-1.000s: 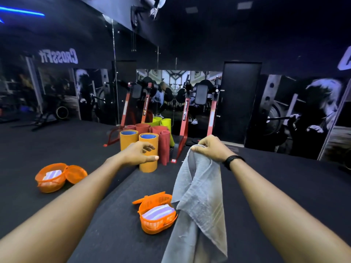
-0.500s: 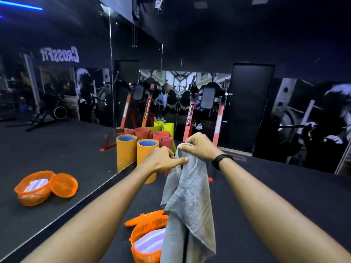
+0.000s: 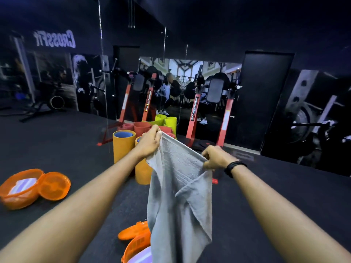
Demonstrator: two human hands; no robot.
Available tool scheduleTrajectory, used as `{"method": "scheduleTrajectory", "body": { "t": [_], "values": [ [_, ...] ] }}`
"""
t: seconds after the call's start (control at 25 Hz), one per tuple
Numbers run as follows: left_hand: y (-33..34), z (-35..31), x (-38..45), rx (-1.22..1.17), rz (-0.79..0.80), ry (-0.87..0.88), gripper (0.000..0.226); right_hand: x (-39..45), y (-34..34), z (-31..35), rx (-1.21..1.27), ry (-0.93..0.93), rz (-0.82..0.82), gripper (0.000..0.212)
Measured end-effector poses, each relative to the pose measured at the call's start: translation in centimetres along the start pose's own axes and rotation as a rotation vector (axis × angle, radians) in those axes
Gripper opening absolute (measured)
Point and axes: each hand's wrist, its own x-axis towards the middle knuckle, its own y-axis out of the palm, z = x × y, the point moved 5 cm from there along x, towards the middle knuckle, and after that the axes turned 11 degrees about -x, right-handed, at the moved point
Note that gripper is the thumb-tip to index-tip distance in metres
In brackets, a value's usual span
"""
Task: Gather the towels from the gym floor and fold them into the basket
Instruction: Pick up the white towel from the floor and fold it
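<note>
Two bare forearms reach out ahead of us over the black gym floor (image 3: 266, 215). Closest to us, at the bottom edge, sits the orange basket (image 3: 138, 243) with its lid hinged open to the left and a pale folded towel (image 3: 141, 256) inside; the lower end of the grey towel (image 3: 180, 196) hangs in front of its right side. We hold that grey towel up in the air by its top edge, which slopes from upper left down to lower right. Our left hand (image 3: 150, 143) pinches one corner with fingers clamped on the cloth, and our right hand (image 3: 215, 158), with a black wristband (image 3: 234, 167) behind it, grips the other end, fingers curled round the fabric. One flap folds over below the right hand. Behind the left hand stand rolled mats: yellow-orange rolls (image 3: 123, 147) nearest, red ones (image 3: 142, 127) and lime-green ones (image 3: 166, 121) beyond. Left of us a wall mirror (image 3: 57, 130) shows the basket's reflection (image 3: 34, 186). Farther back stands a red-framed exercise machine (image 3: 209, 103) beside a black door (image 3: 264, 99).
</note>
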Motion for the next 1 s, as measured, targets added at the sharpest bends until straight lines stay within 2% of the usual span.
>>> {"method": "scheduleTrajectory", "body": {
  "t": [0.08,0.2,0.24,0.28,0.36,0.44,0.52,0.68,0.76,0.84,0.92,1.0],
  "values": [
    [-0.6,1.8,1.8,-0.08,-0.076,-0.088,0.018,2.5,3.3,-2.2,-0.06,0.083,0.098,0.005],
    [-2.3,5.0,5.3,-0.157,-0.252,-0.224,0.021,6.7,7.1,-5.3,-0.136,0.153,0.202,0.02],
    [-2.8,6.2,6.5,-0.202,-0.315,-0.285,0.023,8.5,7.4,-5.8,-0.102,0.143,0.217,0.016],
    [-2.8,7.3,7.3,-0.27,-0.363,-0.348,0.025,10.3,7.4,-5.8,0.012,0.112,0.233,0.009],
    [-1.7,8.7,8.5,-0.392,-0.448,-0.454,0.032,14.0,7.0,-4.7,0.415,0.041,0.251,0.03],
    [0.2,9.3,9.1,-0.462,-0.525,-0.546,0.03,16.5,5.6,-2.0,0.791,-0.051,0.223,0.04],
    [2.2,9.9,9.8,-0.453,-0.558,-0.604,0.021,18.0,4.1,1.2,0.951,-0.141,0.235,0.042],
    [4.8,11.1,11.2,-0.477,-0.518,-0.686,0.03,20.6,2.8,5.4,0.928,-0.373,0.173,0.026],
    [4.7,11.6,11.7,-0.488,-0.532,-0.689,0.023,21.3,3.1,5.8,0.915,-0.461,0.16,0.02],
    [4.6,11.8,11.9,-0.559,-0.538,-0.688,0.017,21.9,3.3,5.6,0.893,-0.509,0.2,0.024],
    [4.4,11.6,12.2,-0.595,-0.535,-0.682,0.02,22.6,3.5,5.6,0.745,-0.547,0.209,0.033],
    [4.1,11.6,12.4,-0.594,-0.523,-0.697,0.024,23.1,3.5,5.9,0.608,-0.614,0.188,0.03]
  ]
}}
